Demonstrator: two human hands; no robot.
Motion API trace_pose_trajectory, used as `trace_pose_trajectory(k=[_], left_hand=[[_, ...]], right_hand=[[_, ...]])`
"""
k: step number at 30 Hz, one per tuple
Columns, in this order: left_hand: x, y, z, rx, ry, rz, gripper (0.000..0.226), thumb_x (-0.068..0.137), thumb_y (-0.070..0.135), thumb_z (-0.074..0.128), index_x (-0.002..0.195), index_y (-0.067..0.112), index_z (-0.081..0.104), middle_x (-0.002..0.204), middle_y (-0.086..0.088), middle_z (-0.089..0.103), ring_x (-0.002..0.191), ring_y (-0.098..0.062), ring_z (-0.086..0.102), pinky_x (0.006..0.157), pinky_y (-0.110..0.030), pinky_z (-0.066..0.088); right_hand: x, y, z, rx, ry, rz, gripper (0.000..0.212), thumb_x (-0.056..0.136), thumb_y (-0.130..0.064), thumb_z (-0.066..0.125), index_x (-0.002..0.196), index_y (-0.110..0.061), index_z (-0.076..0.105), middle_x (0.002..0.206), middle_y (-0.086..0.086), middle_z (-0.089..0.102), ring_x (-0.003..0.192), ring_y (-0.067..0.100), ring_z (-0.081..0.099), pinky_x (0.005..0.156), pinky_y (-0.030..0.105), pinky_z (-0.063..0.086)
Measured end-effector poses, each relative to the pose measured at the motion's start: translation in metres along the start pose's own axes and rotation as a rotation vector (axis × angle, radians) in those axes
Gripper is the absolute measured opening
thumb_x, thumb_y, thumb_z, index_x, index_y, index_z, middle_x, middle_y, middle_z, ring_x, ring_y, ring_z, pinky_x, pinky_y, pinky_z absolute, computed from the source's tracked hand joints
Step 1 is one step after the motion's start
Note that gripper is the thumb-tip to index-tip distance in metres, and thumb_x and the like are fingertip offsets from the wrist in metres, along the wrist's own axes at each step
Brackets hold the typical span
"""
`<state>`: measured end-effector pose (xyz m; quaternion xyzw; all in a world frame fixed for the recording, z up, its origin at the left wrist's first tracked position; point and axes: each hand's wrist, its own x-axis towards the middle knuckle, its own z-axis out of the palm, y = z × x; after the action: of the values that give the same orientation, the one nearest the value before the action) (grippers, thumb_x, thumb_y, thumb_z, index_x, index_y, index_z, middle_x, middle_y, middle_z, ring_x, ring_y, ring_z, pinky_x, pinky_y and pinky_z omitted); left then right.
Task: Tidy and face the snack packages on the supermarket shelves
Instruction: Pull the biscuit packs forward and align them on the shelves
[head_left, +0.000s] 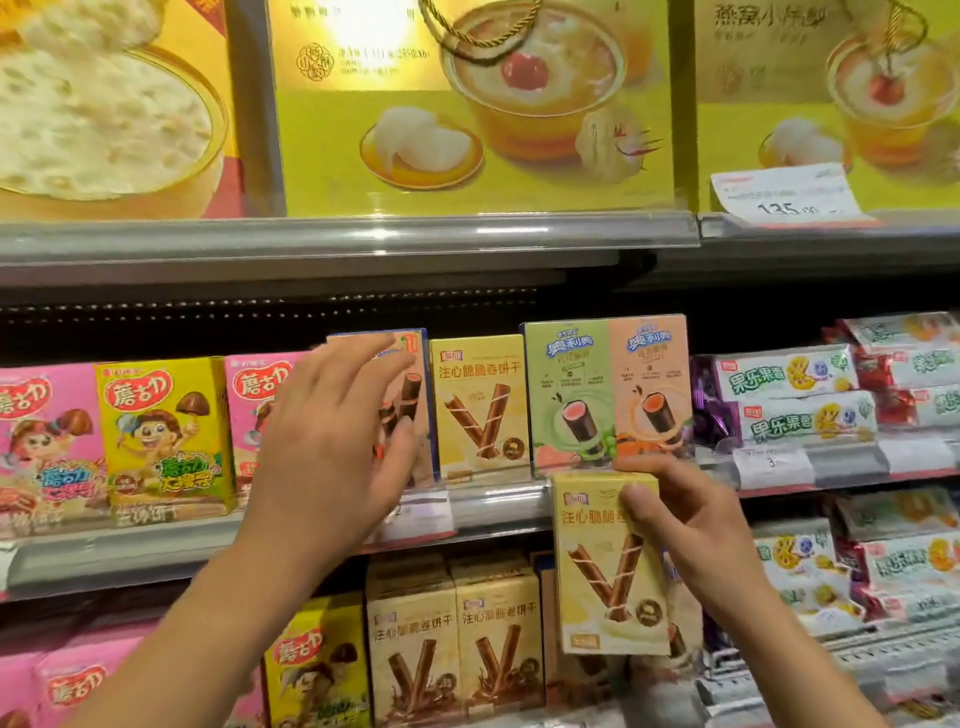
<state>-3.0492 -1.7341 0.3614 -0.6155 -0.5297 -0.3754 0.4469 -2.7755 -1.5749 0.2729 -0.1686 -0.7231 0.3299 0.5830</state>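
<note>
Supermarket shelves (311, 551), snack boxes in rows, gift boxes above. Right hand (691, 525) pinches yellow wafer-roll box (608, 566), held upright just below the middle shelf lip, front facing near, long axis vertical. Left hand (332, 436), fingers spread, reaches toward blue-edged box (415, 395); contact unclear. Risk: spread fingers may tip that box or its yellow neighbour (480, 402); a thumb-edge pinch may let the held box slip
</note>
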Motion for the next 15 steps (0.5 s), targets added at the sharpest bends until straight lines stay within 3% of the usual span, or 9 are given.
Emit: trace_pose_trajectory(k=[3,5,8,10,15], left_hand=[[0.015,-0.011,0.004,0.071,-0.014,-0.017,0.054,0.092,0.032,0.052,0.142,0.011,0.053,0.146,-0.008,0.053,0.138,-0.03,0.043,0.117,-0.046,0.034],[0.023,-0.017,0.009,0.144,-0.055,-0.055,0.06,0.093,0.035,0.052,0.148,0.012,0.047,0.152,-0.009,0.048,0.143,-0.03,0.038,0.119,-0.05,0.033],[0.028,-0.017,0.015,0.225,-0.177,-0.132,0.07,0.095,0.041,0.051,0.157,0.015,0.031,0.16,-0.008,0.039,0.151,-0.032,0.025,0.122,-0.056,0.024],[0.024,-0.013,0.02,0.222,-0.235,-0.175,0.076,0.094,0.042,0.057,0.159,0.016,0.027,0.161,-0.008,0.037,0.152,-0.031,0.023,0.124,-0.056,0.02],[0.016,0.001,0.004,0.165,-0.032,-0.134,0.069,0.088,0.038,0.066,0.147,0.011,0.046,0.136,-0.013,0.049,0.128,-0.034,0.043,0.11,-0.056,0.038]], right_hand=[[0.001,0.006,-0.003,0.025,0.024,0.008,0.016,0.084,-0.027,0.069,0.095,-0.034,0.076,0.096,0.004,0.077,0.086,0.023,0.075,0.068,0.035,0.062],[0.005,0.007,-0.004,0.029,0.033,0.02,0.013,0.084,-0.029,0.069,0.094,-0.033,0.076,0.092,0.006,0.078,0.084,0.027,0.075,0.069,0.044,0.063],[0.011,0.008,-0.006,0.015,0.062,0.026,0.017,0.087,-0.045,0.074,0.096,-0.031,0.076,0.088,0.007,0.077,0.082,0.032,0.074,0.07,0.056,0.06],[0.015,0.009,-0.008,0.046,0.081,0.045,0.024,0.085,-0.05,0.076,0.096,-0.029,0.077,0.089,0.007,0.077,0.083,0.033,0.074,0.072,0.054,0.059],[0.019,0.012,-0.018,0.127,0.05,0.118,0.022,0.088,-0.034,0.066,0.1,-0.019,0.077,0.095,0.009,0.077,0.088,0.032,0.074,0.078,0.051,0.057]])
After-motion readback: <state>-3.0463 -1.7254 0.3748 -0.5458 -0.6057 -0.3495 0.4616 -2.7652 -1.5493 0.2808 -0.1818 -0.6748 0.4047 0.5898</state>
